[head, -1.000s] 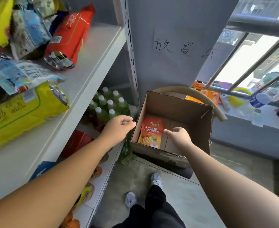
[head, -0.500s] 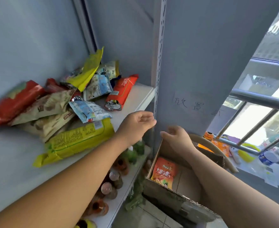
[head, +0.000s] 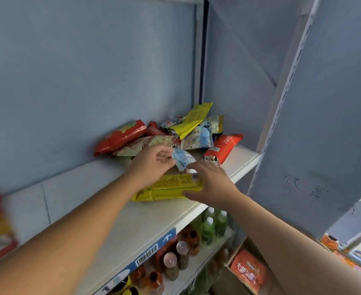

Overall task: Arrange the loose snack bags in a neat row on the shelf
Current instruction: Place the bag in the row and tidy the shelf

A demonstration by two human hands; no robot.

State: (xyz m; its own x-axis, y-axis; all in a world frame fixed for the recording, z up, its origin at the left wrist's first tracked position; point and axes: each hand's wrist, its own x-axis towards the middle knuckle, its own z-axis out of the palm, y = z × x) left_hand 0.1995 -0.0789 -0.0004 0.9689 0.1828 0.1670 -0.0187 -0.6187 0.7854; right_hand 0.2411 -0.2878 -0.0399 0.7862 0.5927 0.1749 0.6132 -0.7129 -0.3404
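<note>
– Blue-white bag [head: 182, 159]: the left hand [head: 152, 165] pinches its near corner; the right hand [head: 213, 182] lies flat-fingered, gripping nothing, over the yellow bag [head: 166, 188].
– How will it handle?
– Light, crinkly and slippery, I'd judge, with crushable contents. Take it by the sealed edges. It fronts the heap, toward the right end of the shelf [head: 132, 226].

Bare shelf [head: 86, 196] lies open at lower left of the frame; heaped snack bags [head: 175, 133] crowd its right end against the upright post [head: 281, 107].
</note>
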